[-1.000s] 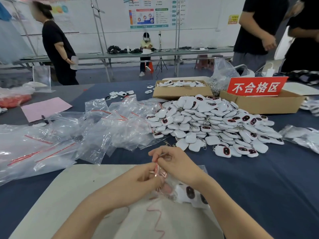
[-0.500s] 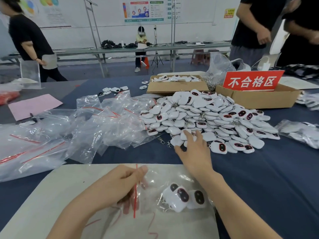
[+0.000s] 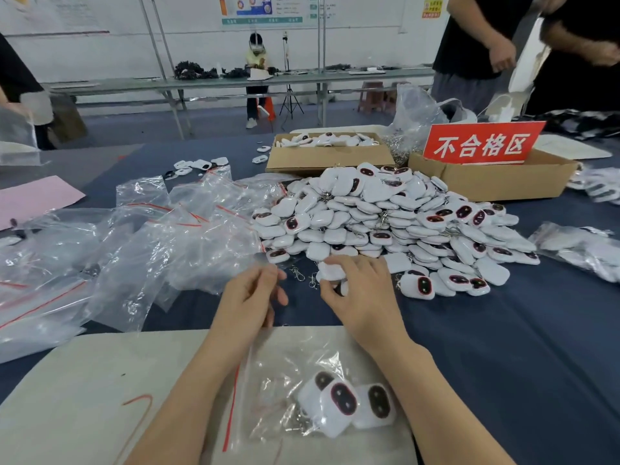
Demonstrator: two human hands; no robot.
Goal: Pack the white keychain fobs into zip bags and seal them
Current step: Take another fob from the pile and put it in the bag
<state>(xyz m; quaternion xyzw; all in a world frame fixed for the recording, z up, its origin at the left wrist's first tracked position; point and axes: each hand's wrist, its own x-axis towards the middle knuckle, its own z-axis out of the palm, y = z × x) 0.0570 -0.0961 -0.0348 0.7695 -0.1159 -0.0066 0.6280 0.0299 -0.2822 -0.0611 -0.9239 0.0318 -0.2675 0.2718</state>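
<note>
A big heap of white keychain fobs lies on the blue table. My right hand is at the heap's near edge, fingers curled round a white fob. My left hand hovers beside it, fingers loosely curled, holding nothing that I can see. Between my forearms, on a beige mat, lies a zip bag with a red strip and three fobs inside. A pile of empty zip bags spreads to the left.
Two cardboard boxes stand behind the heap: one with fobs, one with a red sign. More filled bags lie at the right. A pink sheet sits far left. People stand beyond the table at right and left.
My left hand let go of the filled bag, which now lies on the mat, and moved forward. My right hand reached the heap and took hold of a fob.
</note>
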